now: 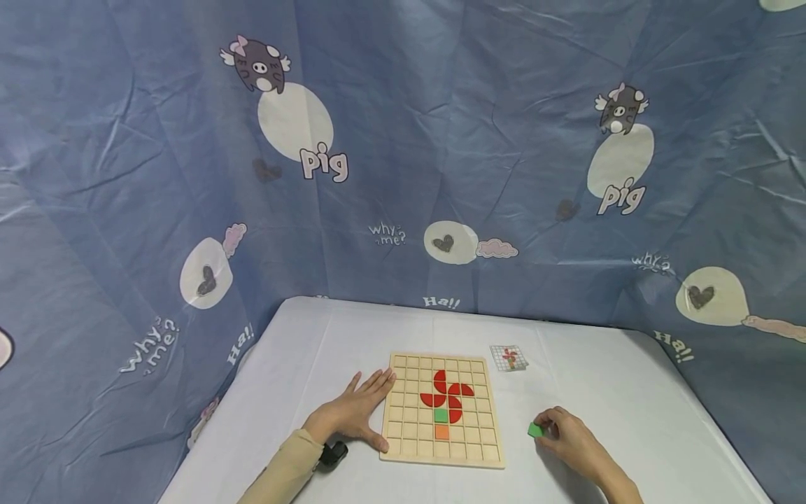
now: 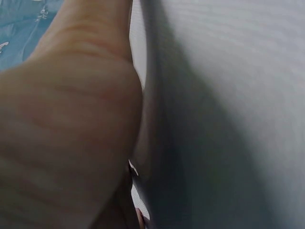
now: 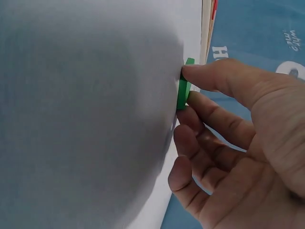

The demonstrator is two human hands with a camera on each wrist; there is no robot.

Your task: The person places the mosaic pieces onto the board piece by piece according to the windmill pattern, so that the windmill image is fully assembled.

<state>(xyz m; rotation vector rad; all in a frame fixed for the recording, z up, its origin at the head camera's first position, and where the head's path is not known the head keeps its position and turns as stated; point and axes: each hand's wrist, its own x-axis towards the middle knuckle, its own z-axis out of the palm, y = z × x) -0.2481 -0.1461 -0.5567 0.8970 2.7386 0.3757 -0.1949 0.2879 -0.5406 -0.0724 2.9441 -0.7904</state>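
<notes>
A wooden grid board (image 1: 409, 441) lies on the table, bearing several red quarter-round pieces (image 1: 455, 409), one green square tile (image 1: 441, 416) and, below it, an orange square tile (image 1: 442, 432). Along the board's left edge rests my left hand (image 1: 355, 411), fingers spread, fingertips and thumb touching the rim. To the right of the board, my right hand (image 1: 569, 441) pinches another green tile (image 1: 535, 430) between thumb and fingers. Seen from the right wrist, that green tile (image 3: 183, 90) stands edge-on between the thumb and the index finger. The left wrist view shows mostly palm and tablecloth.
A small pattern card (image 1: 508, 358) lies beyond the board to the right, printed with a similar red, green and orange figure. White cloth covers the table (image 1: 642, 399). A blue printed curtain (image 1: 403, 140) hangs behind and at the sides.
</notes>
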